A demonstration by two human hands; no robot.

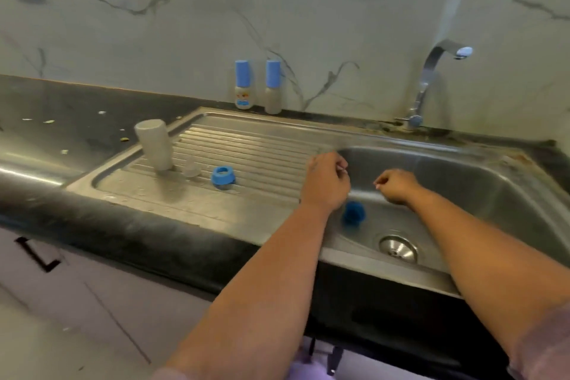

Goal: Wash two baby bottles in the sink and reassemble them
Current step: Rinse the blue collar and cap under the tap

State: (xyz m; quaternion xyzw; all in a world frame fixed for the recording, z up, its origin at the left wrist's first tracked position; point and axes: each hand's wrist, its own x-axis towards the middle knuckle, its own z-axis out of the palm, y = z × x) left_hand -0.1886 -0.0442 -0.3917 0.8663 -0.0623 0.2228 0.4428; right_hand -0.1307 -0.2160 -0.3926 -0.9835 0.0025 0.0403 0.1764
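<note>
Two assembled baby bottles with blue caps, one printed (244,85) and one plain (273,86), stand against the wall behind the drainboard. On the drainboard (246,145) a bare bottle body (154,145) stands upside down. Beside it are a clear teat (191,167) and a blue screw ring (222,177). A second blue part (354,213), blurred, lies in the sink basin (462,182) just below my left wrist. My left hand (327,182) hovers at the basin's left rim and my right hand (396,185) over the basin. Both have loosely curled fingers with nothing visible in them.
The tap (431,77) rises at the back right, with no water running. The drain strainer (398,248) sits at the basin's front. The dark counter (61,120) to the left carries small scraps. A cupboard handle (37,256) shows below the counter edge.
</note>
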